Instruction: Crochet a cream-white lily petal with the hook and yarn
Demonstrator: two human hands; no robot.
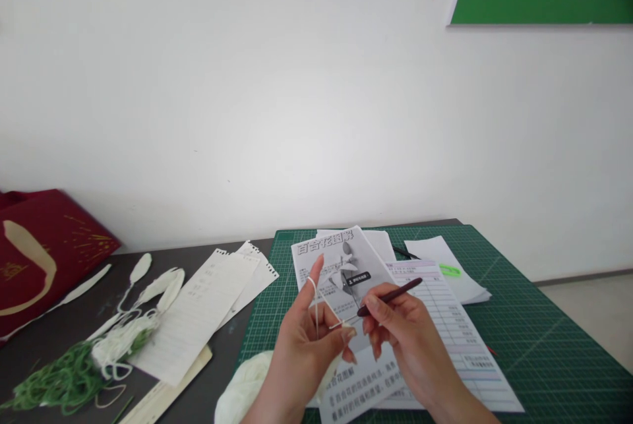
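Note:
My left hand (306, 338) is raised over the green cutting mat (534, 318), its index finger pointing up with white yarn (315, 299) looped round it and its thumb and fingers pinching the strand. My right hand (410, 338) grips a dark crochet hook (390, 295), whose tip meets the yarn at my left fingertips. A ball of white yarn (242, 388) lies under my left wrist. Beneath both hands lies a printed instruction sheet (341, 266) with a flower picture.
More papers (459, 338) and a green clip (450, 270) lie on the mat. To the left are lined note sheets (198, 312), white crocheted petals (158, 285), a tangle of green yarn (64, 381) and a dark red bag (39, 252). A white wall stands behind the table.

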